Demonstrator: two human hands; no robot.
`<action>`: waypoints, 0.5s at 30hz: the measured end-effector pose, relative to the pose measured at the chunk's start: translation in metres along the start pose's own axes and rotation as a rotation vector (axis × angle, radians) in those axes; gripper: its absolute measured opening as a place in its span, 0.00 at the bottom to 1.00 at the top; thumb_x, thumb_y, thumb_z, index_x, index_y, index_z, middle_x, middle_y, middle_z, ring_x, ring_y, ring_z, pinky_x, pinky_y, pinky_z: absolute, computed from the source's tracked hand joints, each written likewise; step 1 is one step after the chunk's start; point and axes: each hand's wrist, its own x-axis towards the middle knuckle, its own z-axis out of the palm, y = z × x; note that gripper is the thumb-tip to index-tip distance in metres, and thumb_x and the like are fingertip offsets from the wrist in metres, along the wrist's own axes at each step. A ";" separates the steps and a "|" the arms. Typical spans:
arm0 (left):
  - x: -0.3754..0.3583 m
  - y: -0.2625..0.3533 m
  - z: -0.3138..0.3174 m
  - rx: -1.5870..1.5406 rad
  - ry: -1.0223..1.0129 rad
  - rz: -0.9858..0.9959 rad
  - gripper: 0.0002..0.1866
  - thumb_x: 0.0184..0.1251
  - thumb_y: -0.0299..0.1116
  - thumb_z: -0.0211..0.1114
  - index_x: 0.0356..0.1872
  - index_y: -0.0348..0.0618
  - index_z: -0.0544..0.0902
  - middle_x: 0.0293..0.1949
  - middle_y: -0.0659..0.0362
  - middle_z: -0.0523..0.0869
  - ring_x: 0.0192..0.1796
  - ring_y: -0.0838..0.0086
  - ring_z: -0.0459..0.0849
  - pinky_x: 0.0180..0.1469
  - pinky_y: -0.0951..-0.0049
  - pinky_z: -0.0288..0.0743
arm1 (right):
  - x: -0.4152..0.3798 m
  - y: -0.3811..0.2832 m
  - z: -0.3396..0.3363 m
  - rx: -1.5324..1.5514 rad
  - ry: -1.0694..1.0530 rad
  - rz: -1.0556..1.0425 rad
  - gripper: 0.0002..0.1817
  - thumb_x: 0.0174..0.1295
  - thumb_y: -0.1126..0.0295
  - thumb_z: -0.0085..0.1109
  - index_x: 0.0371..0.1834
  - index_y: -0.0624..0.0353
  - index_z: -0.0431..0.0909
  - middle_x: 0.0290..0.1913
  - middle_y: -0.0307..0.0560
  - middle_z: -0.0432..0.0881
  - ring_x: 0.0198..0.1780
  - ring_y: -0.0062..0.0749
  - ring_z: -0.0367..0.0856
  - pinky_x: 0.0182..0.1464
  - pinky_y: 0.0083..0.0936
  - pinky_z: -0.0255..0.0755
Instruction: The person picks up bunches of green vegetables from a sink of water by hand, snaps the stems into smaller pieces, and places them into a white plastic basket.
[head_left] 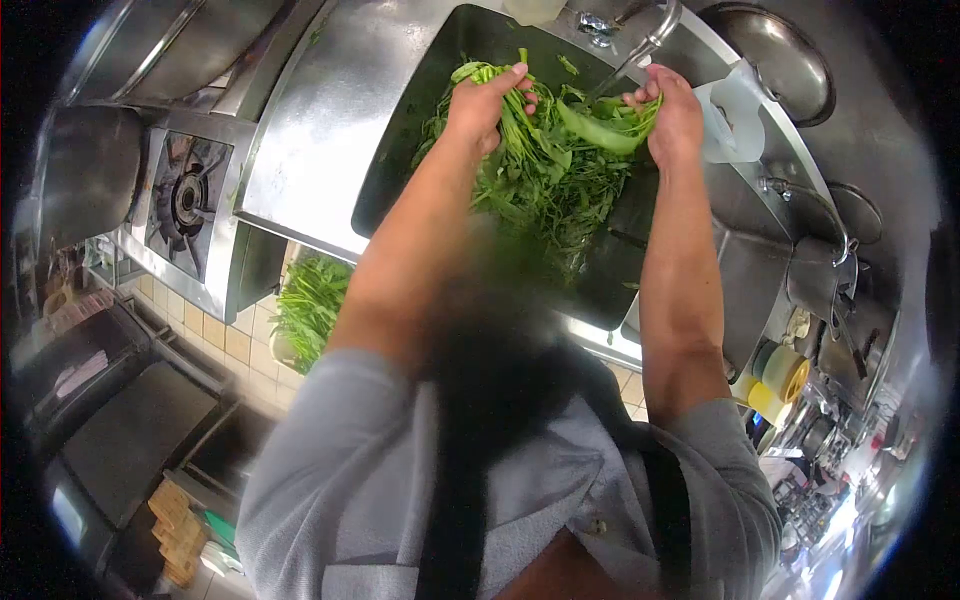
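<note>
Above the sink (400, 170) my left hand (482, 105) is closed around a bunch of long-stemmed leafy greens (515, 135), the stems passing between thumb and fingers. Over at the right side of the basin, my right hand (675, 110) grips a smaller portion of leafy greens (610, 130), with one broad pale-green leaf stretching left from it. More loose greens (560, 215) lie heaped in the dark sink below both hands. A dark blur near my chest covers the lower part of the heap.
A faucet (655, 40) reaches over the sink's far side, beside a translucent plastic container (735, 115). Left of the sink runs a steel counter (320, 130), then a gas burner (190, 195). Below the counter stands a tub of greens (310, 305). A round metal pan (775, 55) rests far right.
</note>
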 end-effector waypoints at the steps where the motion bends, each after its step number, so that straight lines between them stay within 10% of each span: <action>1: 0.002 0.000 0.000 -0.070 -0.039 -0.032 0.14 0.63 0.32 0.70 0.40 0.30 0.79 0.34 0.53 0.83 0.32 0.67 0.83 0.32 0.66 0.80 | -0.004 -0.004 0.004 -0.105 -0.023 -0.050 0.15 0.66 0.60 0.54 0.47 0.57 0.81 0.26 0.38 0.77 0.27 0.23 0.72 0.39 0.25 0.70; 8: -0.012 0.014 0.020 -0.012 -0.044 -0.053 0.14 0.61 0.33 0.72 0.41 0.35 0.80 0.33 0.54 0.84 0.33 0.67 0.83 0.36 0.63 0.82 | -0.042 0.014 0.047 -0.934 -0.481 -0.264 0.18 0.59 0.55 0.65 0.47 0.55 0.83 0.45 0.52 0.85 0.48 0.43 0.83 0.53 0.33 0.73; 15: 0.000 0.009 0.004 -0.056 -0.223 -0.005 0.11 0.59 0.28 0.72 0.39 0.36 0.81 0.29 0.54 0.84 0.28 0.68 0.82 0.34 0.67 0.79 | -0.023 0.009 0.038 -0.845 -0.503 0.019 0.15 0.61 0.63 0.59 0.48 0.57 0.82 0.38 0.52 0.85 0.42 0.38 0.82 0.48 0.32 0.74</action>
